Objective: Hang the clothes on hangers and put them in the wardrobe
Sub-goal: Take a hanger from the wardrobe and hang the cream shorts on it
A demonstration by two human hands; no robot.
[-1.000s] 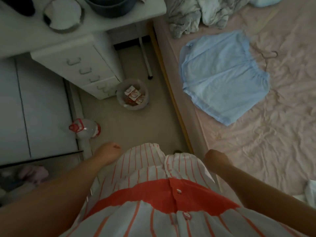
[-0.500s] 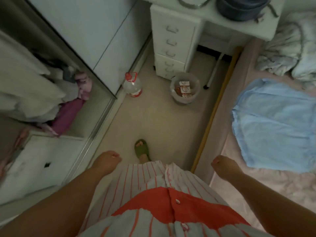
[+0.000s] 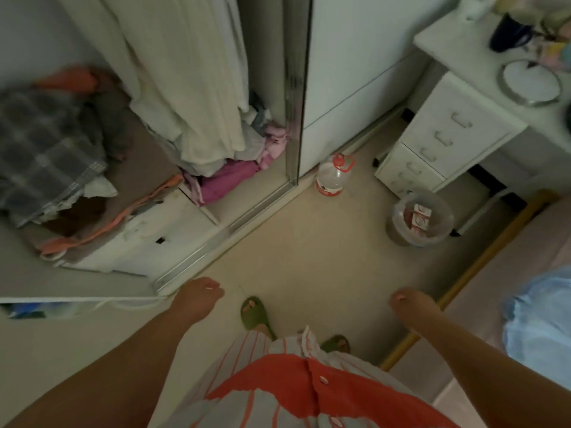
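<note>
— Two hands hang low in your head view. What are they holding?
— Nothing. Your left hand (image 3: 197, 299), at lower centre-left, has its fingers loosely curled over the floor (image 3: 309, 242). Your right hand (image 3: 414, 304), at lower right, looks the same, relaxed and empty.
— Where are the clothes?
— One light blue garment (image 3: 537, 322) lies on the bed (image 3: 494, 273) at the right edge of the frame, apart from your right hand. I can't make out any hanger.
— And the wardrobe?
— Your wardrobe (image 3: 216, 211) fills the upper left, its sliding door (image 3: 346, 72) pushed aside. Pale clothes (image 3: 191, 88) hang inside above a pink and purple heap (image 3: 228, 180). A plaid cloth (image 3: 46, 149) lies at far left.
— Anything on the floor?
— A water bottle (image 3: 333, 176) stands by the door, and a bin (image 3: 418, 220) beside the white drawers (image 3: 438, 143).
</note>
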